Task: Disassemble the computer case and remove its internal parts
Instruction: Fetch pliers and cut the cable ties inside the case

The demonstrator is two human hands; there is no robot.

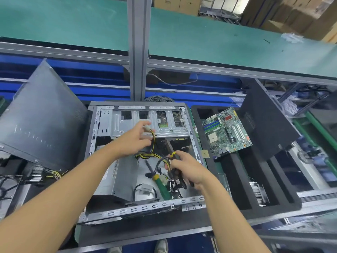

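The open computer case (102, 214) lies flat in front of me, its drive cage (116, 125) at the far side. Inside sit the grey power supply (116, 181) and a bundle of yellow and black cables (147, 155). My left hand (134, 138) pinches a white connector (146, 128) on the end of those cables, lifted above the case. My right hand (187, 170) grips black-handled pliers (172, 156) with a yellow band, their jaws pointing toward the cables. A green-handled screwdriver (163, 188) lies on the case floor.
A removed motherboard (227, 132) rests on a black foam tray (231, 179) to the right, with a heatsink (259, 193) in a slot. Dark side panels lean at left (42, 117) and right (264, 121). A grey post (138, 52) stands behind the case.
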